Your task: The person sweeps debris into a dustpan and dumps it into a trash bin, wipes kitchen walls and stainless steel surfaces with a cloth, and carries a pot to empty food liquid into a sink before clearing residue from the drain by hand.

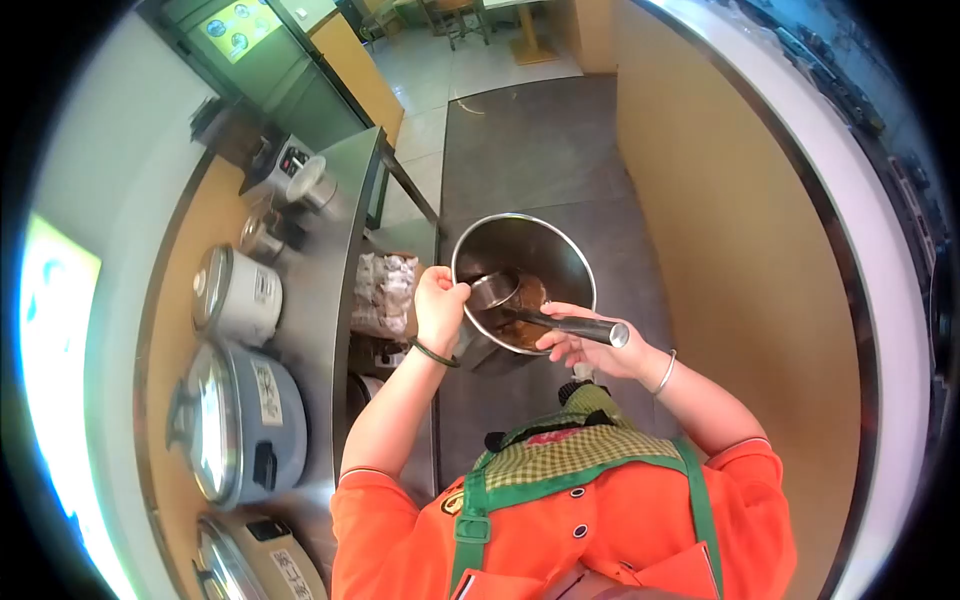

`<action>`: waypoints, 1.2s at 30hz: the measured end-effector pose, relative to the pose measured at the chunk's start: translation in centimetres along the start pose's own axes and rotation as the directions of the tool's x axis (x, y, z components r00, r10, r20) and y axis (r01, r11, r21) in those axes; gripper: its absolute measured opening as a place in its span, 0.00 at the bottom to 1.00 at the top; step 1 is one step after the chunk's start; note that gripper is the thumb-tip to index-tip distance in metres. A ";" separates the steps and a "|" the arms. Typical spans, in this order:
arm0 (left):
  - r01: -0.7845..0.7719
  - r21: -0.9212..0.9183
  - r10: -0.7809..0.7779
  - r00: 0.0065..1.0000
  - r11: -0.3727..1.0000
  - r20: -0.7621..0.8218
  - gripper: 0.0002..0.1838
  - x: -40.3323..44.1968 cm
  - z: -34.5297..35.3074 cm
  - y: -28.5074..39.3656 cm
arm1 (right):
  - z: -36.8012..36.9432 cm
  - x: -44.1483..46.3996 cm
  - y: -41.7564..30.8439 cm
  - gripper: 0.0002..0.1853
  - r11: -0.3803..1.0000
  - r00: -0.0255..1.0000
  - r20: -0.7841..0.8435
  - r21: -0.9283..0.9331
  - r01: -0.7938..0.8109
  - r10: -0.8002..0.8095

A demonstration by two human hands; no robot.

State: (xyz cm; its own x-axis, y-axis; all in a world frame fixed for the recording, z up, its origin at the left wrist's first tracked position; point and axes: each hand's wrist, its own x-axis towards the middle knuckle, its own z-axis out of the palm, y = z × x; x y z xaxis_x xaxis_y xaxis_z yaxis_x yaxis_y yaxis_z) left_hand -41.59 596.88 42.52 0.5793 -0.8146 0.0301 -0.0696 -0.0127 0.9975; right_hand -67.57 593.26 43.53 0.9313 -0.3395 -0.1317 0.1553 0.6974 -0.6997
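Observation:
A tall, round metal bucket (pixel 464 240) is in front of my body, its mouth turned up toward me and brownish contents (pixel 530 294) low inside. My left hand (pixel 440 308) grips its left rim, with the fingers curled over the edge. In my right hand (pixel 600 345) is the long dark handle of a ladle (pixel 494 290), between thumb and fingers near its silver end. The ladle's round metal bowl is inside the bucket, close to the left wall. Whether it holds anything is unclear.
A steel counter (pixel 318 270) runs along my left, bearing a white cooker (pixel 238 292), a larger blue-grey cooker (pixel 255 420) and a beige one (pixel 270 560). Packets (pixel 385 290) fill a box on the shelf below. A tan partition wall (pixel 740 260) stands to the right.

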 end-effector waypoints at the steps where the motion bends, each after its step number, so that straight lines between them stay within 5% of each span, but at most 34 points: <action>1: 0.000 0.014 0.000 1.000 1.000 -0.006 0.09 4.1 1.8 0.2 | -2.3 2.4 -2.9 0.24 1.000 1.000 0.011 0.010 0.000 0.000; 2: 0.037 0.010 -0.037 0.999 0.999 -0.012 0.09 8.1 3.5 0.6 | -4.1 4.8 -5.9 0.24 0.890 0.991 -0.038 -0.447 0.096 -0.126; 3: 0.073 0.005 -0.073 0.997 0.997 -0.019 0.09 12.0 5.0 1.2 | -5.5 7.2 -9.1 0.25 0.575 0.964 -0.024 -0.806 0.137 -0.263; 4: 0.060 0.025 -0.059 0.998 0.998 -0.027 0.09 15.8 6.3 1.8 | -6.9 10.5 -12.4 0.25 0.168 0.818 0.247 -0.909 0.381 -0.519; 5: 0.055 0.029 -0.054 0.998 0.998 -0.028 0.09 19.6 7.6 2.5 | -7.9 12.6 -15.8 0.23 -0.017 0.913 0.116 -0.993 0.119 -0.392; 7: 0.078 0.032 -0.075 0.994 0.996 -0.080 0.11 27.0 10.4 3.6 | -12.7 19.6 -19.0 0.20 -0.105 0.809 0.284 -0.957 0.269 -0.516; 14: 0.104 0.076 -0.108 0.993 0.992 0.051 0.10 57.0 17.6 1.4 | -28.0 41.8 -35.0 0.10 0.047 0.797 0.474 -0.849 0.526 -0.374; 17: 0.090 0.239 -0.121 0.986 0.967 0.117 0.11 71.3 19.7 1.0 | -33.4 51.1 -44.0 0.10 0.081 0.851 0.463 -0.865 0.494 -0.247; 23: 0.179 0.043 -0.184 0.941 0.983 0.284 0.11 96.9 28.1 5.7 | -41.9 65.5 -62.9 0.09 0.049 0.825 0.404 -0.888 0.458 -0.395; 27: 0.070 0.020 -0.073 0.957 0.997 0.281 0.08 112.8 36.9 7.3 | -50.6 73.3 -75.0 0.09 0.096 0.848 0.286 -0.927 0.363 -0.446; 29: 0.147 0.054 -0.157 0.924 0.988 0.349 0.09 120.5 41.6 8.3 | -55.8 77.0 -81.4 0.09 0.072 0.869 0.263 -0.944 0.320 -0.420; 31: 0.116 0.092 -0.142 0.923 0.989 0.358 0.06 128.5 46.0 7.8 | -61.4 80.5 -87.7 0.09 0.188 0.905 0.110 -0.961 0.202 -0.411; 34: 0.308 -0.083 -0.235 0.850 0.948 0.471 0.15 138.2 51.7 8.2 | -69.3 84.8 -96.6 0.10 0.170 0.883 0.118 -0.961 0.216 -0.455; 36: 0.099 0.011 -0.096 0.927 0.995 0.364 0.19 144.3 53.7 7.8 | -74.5 87.9 -104.0 0.10 0.187 0.902 0.080 -0.967 0.173 -0.424</action>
State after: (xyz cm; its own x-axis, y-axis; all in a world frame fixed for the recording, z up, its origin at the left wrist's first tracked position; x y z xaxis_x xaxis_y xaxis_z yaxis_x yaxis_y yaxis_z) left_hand -2.19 448.08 51.18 0.2481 -0.9645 -0.0910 -0.0206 -0.0991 0.9949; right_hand -26.34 443.90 52.39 0.8005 -0.5519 0.2339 -0.1283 -0.5390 -0.8325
